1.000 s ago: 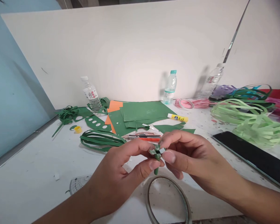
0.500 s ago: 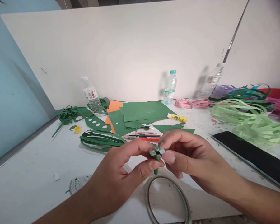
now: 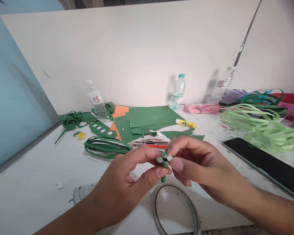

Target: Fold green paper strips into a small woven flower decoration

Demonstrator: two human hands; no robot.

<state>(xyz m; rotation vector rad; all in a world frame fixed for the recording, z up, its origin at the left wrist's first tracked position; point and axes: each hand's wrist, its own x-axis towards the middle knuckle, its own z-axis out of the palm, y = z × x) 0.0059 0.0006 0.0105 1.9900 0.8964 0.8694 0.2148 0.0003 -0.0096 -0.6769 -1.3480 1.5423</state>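
Between both hands is a small folded green paper piece (image 3: 165, 163), its several short tabs splayed at the top and a narrow stem pointing down. Pale patches show on some of the tabs. My left hand (image 3: 137, 182) pinches it from the left with thumb and index finger. From the right, my right hand (image 3: 198, 163) grips a whitish tab with thumb and index finger. Below the hands, a roll of tape (image 3: 155, 209) lies on the table. Just beyond them is a cutter knife (image 3: 152, 142) beside a red-orange strip, partly covered by the fingers.
Green paper sheets (image 3: 152, 116), a glue stick (image 3: 186, 123) and a bundle of green strips (image 3: 105, 145) lie behind the hands. A phone (image 3: 262, 163) and light green strips (image 3: 250, 114) are at right. A protractor (image 3: 82, 192) sits by my left forearm. Bottles (image 3: 178, 93) stand along the back.
Both hands keep the same hold on the green paper piece. The tab under my right thumb looks slightly shifted and brighter; otherwise nothing has visibly moved.
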